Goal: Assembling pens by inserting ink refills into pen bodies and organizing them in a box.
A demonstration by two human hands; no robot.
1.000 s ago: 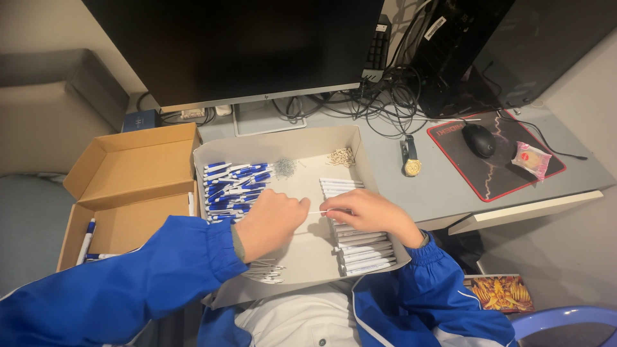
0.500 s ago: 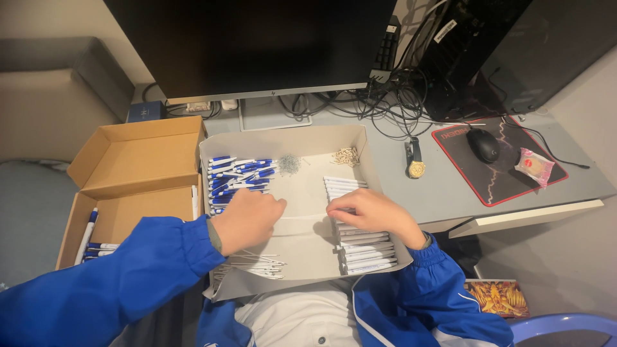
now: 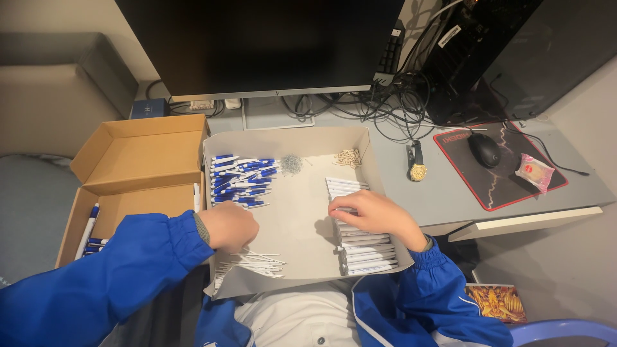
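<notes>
Head view: tray (image 3: 295, 138) on lap at worktop's near edge. Left hand (image 3: 229, 226) clenched over loose refills (image 3: 254, 262), near-left corner. Right hand (image 3: 376, 215) pinching white barrels (image 3: 360, 247), stacked along right wall.

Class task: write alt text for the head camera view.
Two blue-sleeved hands work in a shallow grey cardboard tray: the left hand over thin white pen refills, the right hand on stacked white pen barrels. Blue-and-white pens lie behind.

Both arms, in blue sleeves, reach forward. The left hand (image 3: 228, 226) is curled loosely, knuckles up. The right hand (image 3: 376, 217) lies palm down, fingertips (image 3: 335, 209) pressing downward.
</notes>
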